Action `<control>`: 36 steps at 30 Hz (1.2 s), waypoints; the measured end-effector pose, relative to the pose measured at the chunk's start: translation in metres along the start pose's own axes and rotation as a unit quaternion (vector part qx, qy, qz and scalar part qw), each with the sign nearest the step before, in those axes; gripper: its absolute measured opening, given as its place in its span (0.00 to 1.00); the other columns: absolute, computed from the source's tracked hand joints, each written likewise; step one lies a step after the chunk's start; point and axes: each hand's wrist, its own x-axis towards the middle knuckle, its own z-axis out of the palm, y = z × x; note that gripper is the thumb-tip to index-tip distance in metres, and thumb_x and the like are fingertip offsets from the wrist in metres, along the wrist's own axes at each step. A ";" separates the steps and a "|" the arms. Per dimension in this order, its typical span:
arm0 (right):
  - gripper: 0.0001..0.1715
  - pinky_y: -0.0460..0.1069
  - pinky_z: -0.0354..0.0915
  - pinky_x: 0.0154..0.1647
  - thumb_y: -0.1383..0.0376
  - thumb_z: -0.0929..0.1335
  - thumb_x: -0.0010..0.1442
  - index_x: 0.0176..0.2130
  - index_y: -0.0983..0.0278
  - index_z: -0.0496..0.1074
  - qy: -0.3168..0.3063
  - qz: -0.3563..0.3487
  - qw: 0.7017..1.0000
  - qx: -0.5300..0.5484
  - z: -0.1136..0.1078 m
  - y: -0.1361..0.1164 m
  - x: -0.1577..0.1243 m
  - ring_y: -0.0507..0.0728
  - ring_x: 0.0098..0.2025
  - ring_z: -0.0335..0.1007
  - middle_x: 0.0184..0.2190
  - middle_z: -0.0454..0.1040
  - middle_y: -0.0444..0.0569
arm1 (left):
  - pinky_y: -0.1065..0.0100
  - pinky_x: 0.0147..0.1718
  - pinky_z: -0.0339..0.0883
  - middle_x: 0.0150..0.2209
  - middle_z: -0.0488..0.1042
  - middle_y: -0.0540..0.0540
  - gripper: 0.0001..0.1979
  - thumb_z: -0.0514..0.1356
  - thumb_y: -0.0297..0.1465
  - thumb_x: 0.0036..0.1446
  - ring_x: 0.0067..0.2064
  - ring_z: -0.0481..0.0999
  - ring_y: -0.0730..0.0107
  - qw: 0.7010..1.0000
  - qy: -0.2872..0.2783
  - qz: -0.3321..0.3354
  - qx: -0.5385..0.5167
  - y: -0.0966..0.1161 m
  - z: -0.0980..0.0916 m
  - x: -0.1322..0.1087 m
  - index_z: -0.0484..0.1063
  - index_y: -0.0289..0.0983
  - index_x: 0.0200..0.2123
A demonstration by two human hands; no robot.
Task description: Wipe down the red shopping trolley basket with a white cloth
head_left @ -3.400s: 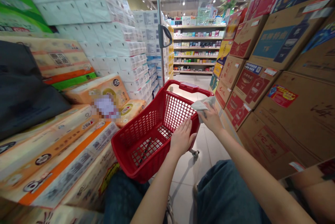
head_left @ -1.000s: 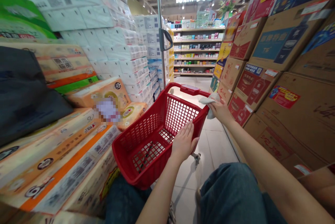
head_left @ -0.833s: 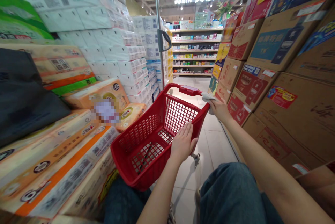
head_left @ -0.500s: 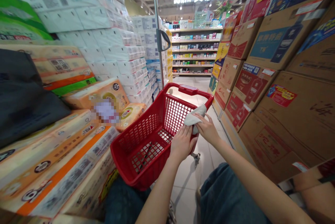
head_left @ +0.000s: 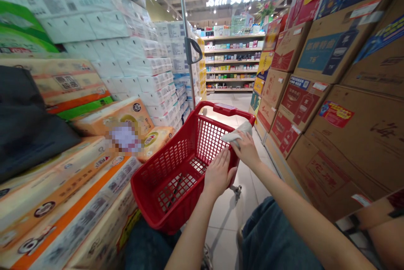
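A red plastic shopping basket on wheels (head_left: 176,215) stands in front of me, with slotted walls and a raised handle at its far end. My right hand (head_left: 246,148) grips a pale, crumpled cloth (head_left: 239,132) against the basket's right rim, close to where the handle begins. On the same rim, nearer to me, lies my left hand (head_left: 218,173); its fingers are stretched out flat and hold nothing. Part of the cloth is hidden beneath my right fingers. Inside the basket only the slotted floor and a dark strip show.
Stacked tissue packs (head_left: 72,194) rise on the left, with a dark bag (head_left: 28,122) on them. Cardboard cartons (head_left: 344,135) line the right side. A metal pole with a grey handle (head_left: 192,51) stands behind the basket. Stocked shelves (head_left: 233,59) are farther back.
My right hand has slid the cloth along the rim toward the handle, away from my left hand. My left hand stays on the rim. The view has shifted slightly.
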 end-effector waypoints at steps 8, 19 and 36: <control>0.23 0.63 0.54 0.65 0.56 0.57 0.68 0.51 0.62 0.72 0.095 0.086 0.986 0.107 0.000 0.050 0.017 0.63 0.62 0.62 0.57 0.70 0.55 | 0.57 0.64 0.56 0.68 0.54 0.40 0.28 0.46 0.42 0.68 0.68 0.53 0.59 0.999 -0.011 -0.005 -0.041 0.003 -0.009 -0.004 0.53 0.33 0.65; 0.35 0.58 0.49 0.68 0.48 0.59 0.64 0.65 0.60 0.58 0.240 0.352 0.816 0.391 0.048 0.033 0.019 0.58 0.67 0.53 0.65 0.58 0.50 | 0.57 0.68 0.46 0.71 0.42 0.43 0.29 0.45 0.40 0.69 0.71 0.42 0.64 0.965 -0.105 0.107 -0.214 -0.019 -0.003 0.094 0.42 0.38 0.69; 0.33 0.58 0.51 0.67 0.48 0.59 0.64 0.62 0.61 0.63 0.270 0.365 0.783 0.425 0.052 0.042 0.034 0.58 0.65 0.58 0.62 0.64 0.51 | 0.56 0.69 0.39 0.71 0.39 0.46 0.29 0.42 0.42 0.70 0.71 0.37 0.65 0.951 -0.110 0.085 -0.276 -0.018 0.012 0.094 0.42 0.40 0.69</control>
